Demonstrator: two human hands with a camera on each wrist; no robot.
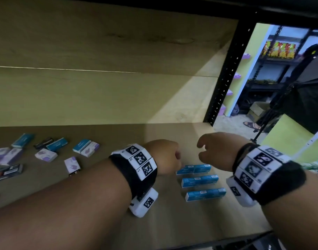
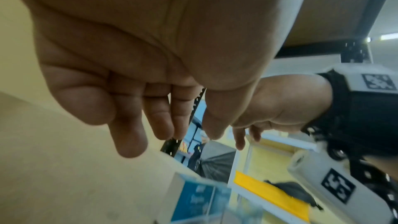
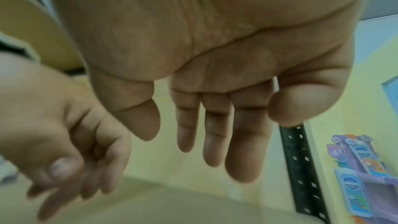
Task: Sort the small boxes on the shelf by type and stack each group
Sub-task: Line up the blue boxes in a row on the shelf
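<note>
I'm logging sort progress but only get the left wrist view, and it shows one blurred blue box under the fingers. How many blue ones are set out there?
Observer: The head view shows three rows of blue boxes, one behind another, on the shelf between the two hands.
Operator: Is anything left unsorted?
Observer: Yes. Scattered boxes, purple-and-white, blue and dark, lie mixed at the shelf's left end.
Operator: Is the right hand bringing another one in?
Observer: No. In the right wrist view the right hand has a bare palm and relaxed fingers, and it holds nothing.
</note>
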